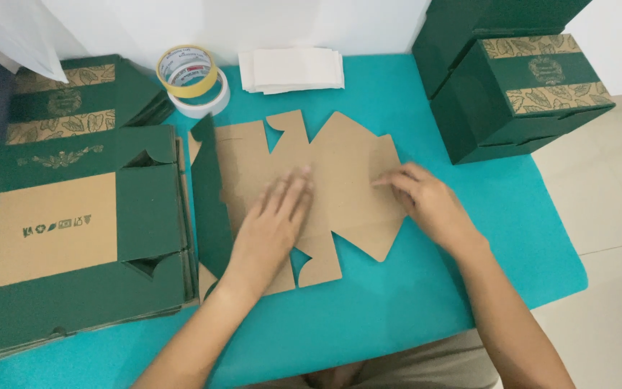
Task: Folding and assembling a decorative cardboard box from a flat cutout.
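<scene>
A flat brown cardboard box blank (347, 173) lies unfolded, plain side up, on the teal table (397, 302). Its left flap (210, 202) is folded up and shows the dark green printed side. My left hand (271, 220) rests palm down on the middle of the blank, fingers apart. My right hand (430, 202) presses its fingertips on the blank's right panel near a fold. Neither hand grips anything.
A stack of flat green box blanks (73, 230) fills the table's left side, more behind it (66, 94). Two tape rolls (190, 75) and a pile of white paper (291, 70) sit at the back. Assembled green boxes (520, 94) stand at the right rear.
</scene>
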